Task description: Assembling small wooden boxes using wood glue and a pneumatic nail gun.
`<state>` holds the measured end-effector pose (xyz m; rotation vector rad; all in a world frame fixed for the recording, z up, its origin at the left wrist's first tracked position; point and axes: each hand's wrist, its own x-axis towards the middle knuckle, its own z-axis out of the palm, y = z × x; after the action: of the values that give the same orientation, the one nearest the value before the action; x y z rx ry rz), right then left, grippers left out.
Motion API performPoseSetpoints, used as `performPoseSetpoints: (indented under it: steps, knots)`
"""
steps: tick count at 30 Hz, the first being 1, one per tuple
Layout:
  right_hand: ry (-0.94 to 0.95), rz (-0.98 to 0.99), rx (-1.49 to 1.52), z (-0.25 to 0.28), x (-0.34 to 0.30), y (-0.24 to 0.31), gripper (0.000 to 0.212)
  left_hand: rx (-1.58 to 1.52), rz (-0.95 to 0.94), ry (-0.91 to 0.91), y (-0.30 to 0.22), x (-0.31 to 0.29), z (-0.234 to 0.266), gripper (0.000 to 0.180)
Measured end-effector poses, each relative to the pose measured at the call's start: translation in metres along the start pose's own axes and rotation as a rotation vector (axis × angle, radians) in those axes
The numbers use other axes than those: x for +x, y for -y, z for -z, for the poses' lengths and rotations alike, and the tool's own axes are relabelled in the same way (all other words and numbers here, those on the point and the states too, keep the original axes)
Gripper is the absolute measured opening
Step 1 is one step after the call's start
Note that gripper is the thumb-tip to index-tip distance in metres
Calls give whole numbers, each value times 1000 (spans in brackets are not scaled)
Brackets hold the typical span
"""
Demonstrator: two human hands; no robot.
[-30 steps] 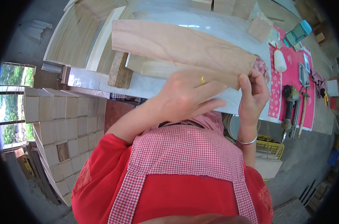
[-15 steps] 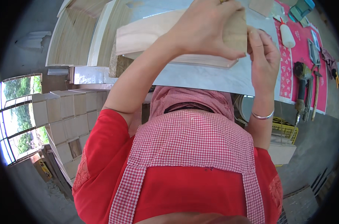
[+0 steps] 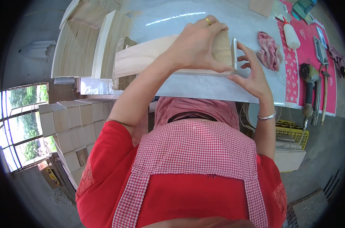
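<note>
Beyond the pale board (image 3: 142,57), a wide strip of the surface (image 3: 172,28) is leaving room for my left hand (image 3: 199,43) to pass, while wooden panels (image 3: 76,45) are blocking the way to the left. Right of my right hand (image 3: 253,72), a crumpled cloth (image 3: 269,52) is lying in the way, and a white bottle (image 3: 291,36) and a power tool (image 3: 308,76) are crowding the pink mat (image 3: 305,47) past it.

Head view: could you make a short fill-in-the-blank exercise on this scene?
The ring is on the hand spanning the board, the ____ one.
The bracelet is on the ____ wrist.
The rag lies between the right hand and the ____ mat.
The bottle on that mat has a ____ tip.
Missing words: left; right; pink; red.
</note>
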<state>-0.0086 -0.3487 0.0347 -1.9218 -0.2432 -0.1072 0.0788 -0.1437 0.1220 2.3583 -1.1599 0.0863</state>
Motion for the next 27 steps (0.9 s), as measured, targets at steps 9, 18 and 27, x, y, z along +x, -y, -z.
performPoseSetpoints:
  steps: [9,18,27]
  knots:
    - [19,11,40,-11,11,1,89,5,4,26,-4,1,-11,82]
    - [25,7,55,-11,12,2,86,-19,37,82,-2,-1,-13,82]
    - [18,8,55,-10,12,3,85,-31,48,93,-2,-1,-14,81]
